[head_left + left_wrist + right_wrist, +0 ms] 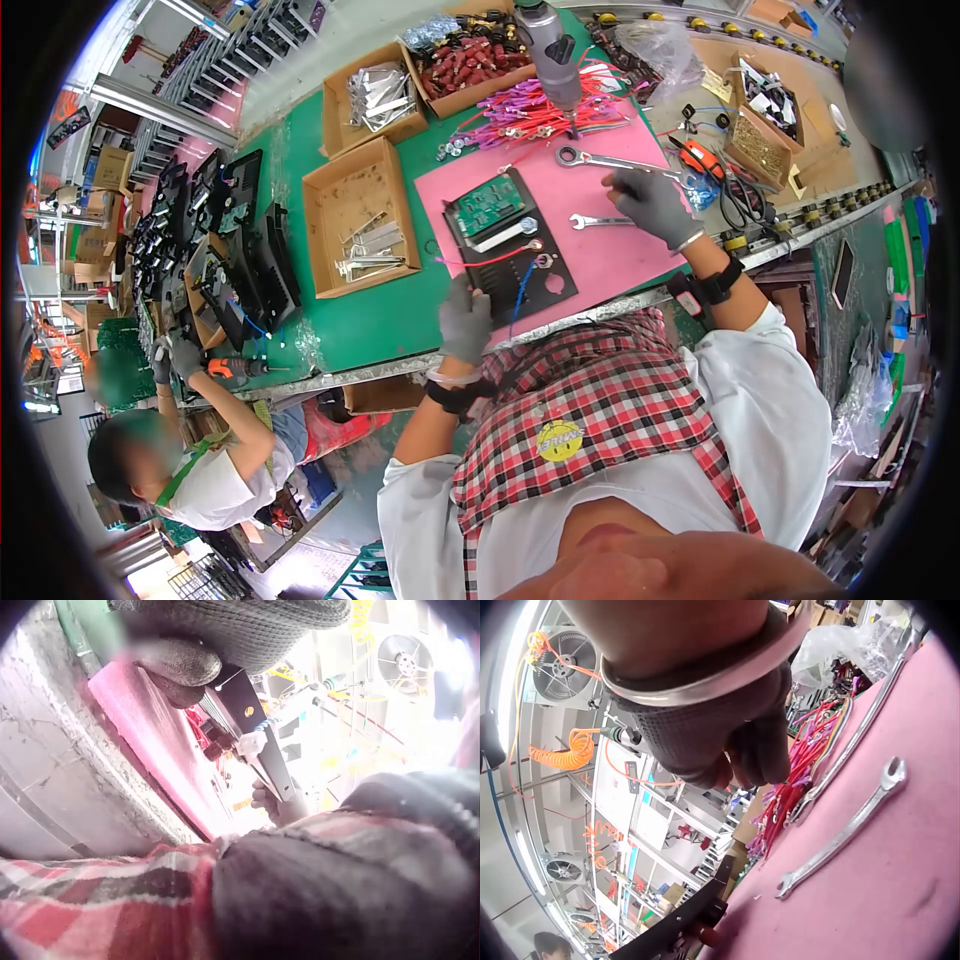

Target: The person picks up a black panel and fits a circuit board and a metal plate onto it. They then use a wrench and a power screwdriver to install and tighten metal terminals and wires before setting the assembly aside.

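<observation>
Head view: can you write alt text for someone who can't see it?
A person in grey gloves is at a green bench, left hand gripping the near edge of a black panel on a pink mat, right hand over a long wrench. A smaller wrench lies beside the panel; cardboard boxes sit beyond.

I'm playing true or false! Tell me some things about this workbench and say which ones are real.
1. The mat under the work is pink. True.
2. The left hand grips the black panel. True.
3. Three wrenches lie on the mat. False: there are two, a long wrench and a short wrench.
4. The circuit board is blue. False: it is green.
5. The right hand rests on the black panel. False: it is at the long wrench's end.
</observation>
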Tool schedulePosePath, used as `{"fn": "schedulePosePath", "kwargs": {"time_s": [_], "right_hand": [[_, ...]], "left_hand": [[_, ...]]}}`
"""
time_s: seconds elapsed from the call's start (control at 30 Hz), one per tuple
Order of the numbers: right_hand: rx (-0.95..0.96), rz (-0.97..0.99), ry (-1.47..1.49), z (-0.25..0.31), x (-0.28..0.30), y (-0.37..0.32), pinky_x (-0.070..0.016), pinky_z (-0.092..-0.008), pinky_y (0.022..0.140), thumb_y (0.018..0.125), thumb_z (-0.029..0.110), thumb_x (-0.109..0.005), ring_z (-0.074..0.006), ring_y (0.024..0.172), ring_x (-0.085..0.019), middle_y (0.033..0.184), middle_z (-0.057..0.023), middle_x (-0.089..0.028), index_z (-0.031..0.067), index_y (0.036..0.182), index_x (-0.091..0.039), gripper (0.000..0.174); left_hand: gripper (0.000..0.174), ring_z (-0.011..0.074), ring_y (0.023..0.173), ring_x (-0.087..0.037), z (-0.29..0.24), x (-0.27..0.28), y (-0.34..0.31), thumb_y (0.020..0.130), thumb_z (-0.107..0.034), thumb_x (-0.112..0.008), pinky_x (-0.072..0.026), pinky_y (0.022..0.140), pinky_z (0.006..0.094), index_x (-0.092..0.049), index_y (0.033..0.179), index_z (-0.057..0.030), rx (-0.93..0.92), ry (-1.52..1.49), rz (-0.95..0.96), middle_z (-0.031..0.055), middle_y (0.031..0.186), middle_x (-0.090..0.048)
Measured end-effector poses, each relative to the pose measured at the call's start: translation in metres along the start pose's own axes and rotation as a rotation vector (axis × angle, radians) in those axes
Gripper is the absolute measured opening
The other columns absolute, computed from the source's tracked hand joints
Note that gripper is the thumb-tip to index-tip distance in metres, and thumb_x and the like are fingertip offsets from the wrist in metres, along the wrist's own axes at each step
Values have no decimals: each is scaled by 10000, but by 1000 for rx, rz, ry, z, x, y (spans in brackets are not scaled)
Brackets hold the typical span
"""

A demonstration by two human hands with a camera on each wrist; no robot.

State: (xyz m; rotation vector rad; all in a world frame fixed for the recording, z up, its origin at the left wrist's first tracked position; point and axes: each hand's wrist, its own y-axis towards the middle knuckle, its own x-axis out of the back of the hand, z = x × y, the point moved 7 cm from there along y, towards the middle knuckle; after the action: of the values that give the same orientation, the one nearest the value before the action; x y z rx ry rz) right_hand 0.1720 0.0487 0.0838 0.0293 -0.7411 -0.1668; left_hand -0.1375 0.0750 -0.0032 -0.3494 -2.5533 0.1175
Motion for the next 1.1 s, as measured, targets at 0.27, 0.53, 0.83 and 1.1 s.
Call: {"fn": "schedulePosePath", "kwargs": {"time_s": [0.27, 0.53, 0.83, 1.1], "right_hand": [[41, 46, -33, -12, -21, -3, -453, -351, 607, 756, 114, -577, -274, 657, -589, 737, -139, -599, 46, 918, -607, 178], [497, 8, -179, 95, -22, 53, -464, -386, 603, 752, 128, -585, -291, 694, -586, 750, -94, -584, 83, 897, -572, 152], [79, 144, -637, 131, -103, 276, -452, -388, 831, 771, 146, -518, -319, 971, -566, 1039, -150, -594, 89, 1042, -578, 284], [221, -99, -853, 85, -118, 373, -338, -399, 981, 809, 193, -464, -266, 1151, -475, 1178, -108, -551, 135, 1091, -577, 310]], "left_hand": [[403, 429, 687, -583, -15, -26, 5, 850, -275, -489, -458, 604, 490, -409, 1205, -102, -65, 315, 122, 230, 754, -607], [428, 367, 696, -607, -17, -9, -1, 840, -356, -547, -462, 607, 459, -466, 1174, -100, -104, 246, 179, 146, 717, -626], [350, 329, 544, -579, -15, -13, -16, 777, -243, -596, -454, 496, 419, -515, 1069, -68, -418, 301, -1, 130, 592, -571], [230, 257, 421, -535, -16, -15, -17, 761, -291, -624, -408, 382, 374, -528, 900, -134, -558, 242, -52, 75, 534, -524]]}}
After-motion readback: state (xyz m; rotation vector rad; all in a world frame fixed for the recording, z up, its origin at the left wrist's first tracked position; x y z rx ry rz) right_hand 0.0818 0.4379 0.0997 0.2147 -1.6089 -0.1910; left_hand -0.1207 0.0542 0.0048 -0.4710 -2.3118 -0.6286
